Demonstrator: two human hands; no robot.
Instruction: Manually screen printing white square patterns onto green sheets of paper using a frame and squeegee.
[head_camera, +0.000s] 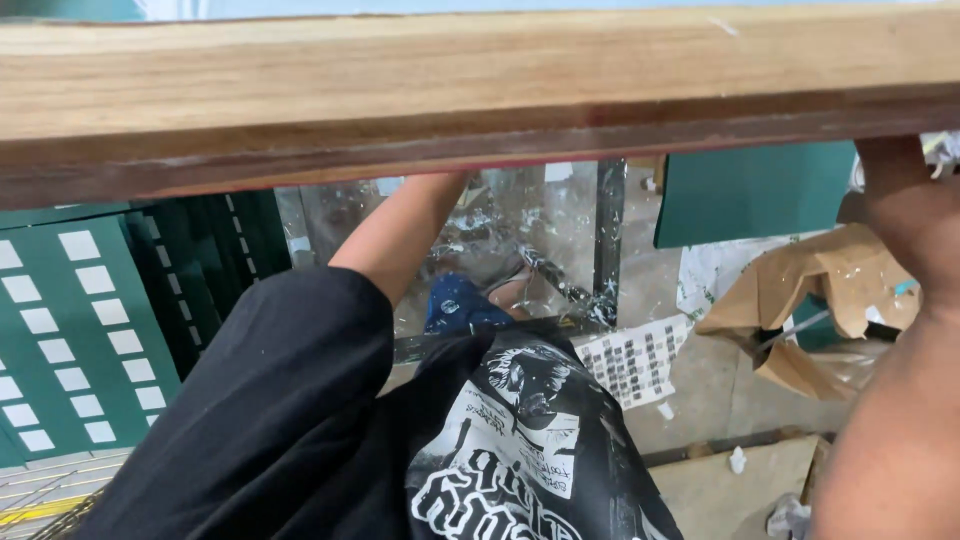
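Wooden beam (480, 90) sits lifted right across the view, both arms reaching up behind it, so can't tell how either hand grips it.

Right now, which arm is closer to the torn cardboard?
Right. The right arm passes right beside the torn cardboard, at the picture's right edge. The left arm reaches up under the wooden beam, far to the cardboard's left. Both hands are hidden behind the beam.

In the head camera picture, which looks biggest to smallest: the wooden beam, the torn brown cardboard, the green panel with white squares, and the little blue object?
As they look here:
1. wooden beam, though nearness to the camera enlarges it
2. green panel with white squares
3. torn brown cardboard
4. blue object
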